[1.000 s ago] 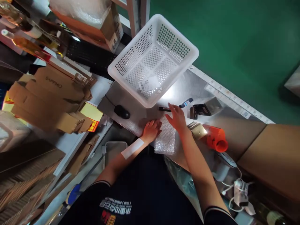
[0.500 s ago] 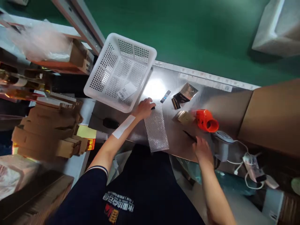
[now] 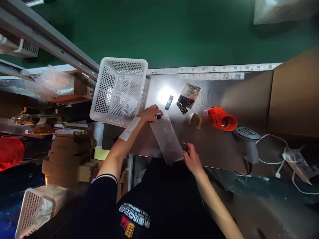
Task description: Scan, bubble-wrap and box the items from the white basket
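Observation:
A flat piece of bubble wrap [image 3: 167, 137] lies slanted on the metal bench, its lower end near my body. At its upper end, my left hand [image 3: 149, 114] is closed on a small black item [image 3: 159, 116] whose kind I cannot make out, partly covered by the fingers. My right hand [image 3: 191, 158] grips a slim dark tool [image 3: 184, 145] that looks like scissors, beside the wrap's right edge. Above the wrap are a small blue-and-white packet [image 3: 169, 102], a shiny gold box [image 3: 191, 91] and a black box with gold lettering [image 3: 182, 107].
A white perforated basket [image 3: 145, 78] with a label inside stands at left. Right of the wrap are a tape roll [image 3: 196, 120], an orange tape dispenser [image 3: 220, 118] and a grey handheld scanner [image 3: 249, 142] with white cables. A large cardboard box [image 3: 296, 96] borders the bench's right side.
My right hand has moved left with the dark tool to the wrap's edge. The left hand stays at the wrap's upper end. The wrap's lower end sits more slanted, and the camera view has turned.

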The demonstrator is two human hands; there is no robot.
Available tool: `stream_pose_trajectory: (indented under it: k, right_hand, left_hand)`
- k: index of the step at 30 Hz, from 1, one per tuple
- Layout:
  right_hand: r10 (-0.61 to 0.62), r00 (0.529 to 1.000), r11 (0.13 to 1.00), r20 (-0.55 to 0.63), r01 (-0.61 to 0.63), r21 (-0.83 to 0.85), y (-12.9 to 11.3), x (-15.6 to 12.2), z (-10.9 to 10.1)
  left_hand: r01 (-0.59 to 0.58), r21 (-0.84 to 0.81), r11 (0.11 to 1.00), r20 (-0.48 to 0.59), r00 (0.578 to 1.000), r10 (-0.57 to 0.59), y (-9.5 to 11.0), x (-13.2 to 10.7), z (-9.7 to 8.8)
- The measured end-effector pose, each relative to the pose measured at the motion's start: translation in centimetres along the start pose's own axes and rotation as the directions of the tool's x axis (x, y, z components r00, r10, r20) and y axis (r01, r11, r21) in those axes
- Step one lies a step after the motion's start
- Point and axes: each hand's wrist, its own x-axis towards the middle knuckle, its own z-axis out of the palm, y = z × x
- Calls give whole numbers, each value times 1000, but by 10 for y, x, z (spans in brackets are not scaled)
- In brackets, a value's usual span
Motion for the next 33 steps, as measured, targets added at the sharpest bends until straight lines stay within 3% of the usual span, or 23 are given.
stream_pose_trajectory:
  k: [3, 6, 10, 15, 23, 33]
  right_hand:
    - [25, 997, 966, 66, -7, -260, -67, 34, 30]
    - [48, 997, 907, 53, -22, -420, -101, 62, 52]
    - [6, 998, 862, 62, 27, -507, -102, 78, 71]
    - [-44, 991, 800, 124, 109, -590, -101, 86, 80]
    - [-82, 984, 771, 160, 164, -615, -113, 89, 75]
    - [-14, 985, 759, 174, 124, -640, -125, 97, 74]
  left_hand:
    - [-14, 9, 1000, 18, 1000, 14, 1, 7, -1]
    - [-17, 9, 1000, 22, 1000, 17, 0, 11, -1]
    - [-16, 14, 1000, 37, 999, 15, -3, 14, 0]
    - [-32, 0, 999, 40, 999, 32, -5, 16, 1]
    - [-38, -28, 999, 17, 999, 39, -9, 17, 3]
    - [-25, -25, 999, 20, 999, 26, -11, 21, 5]
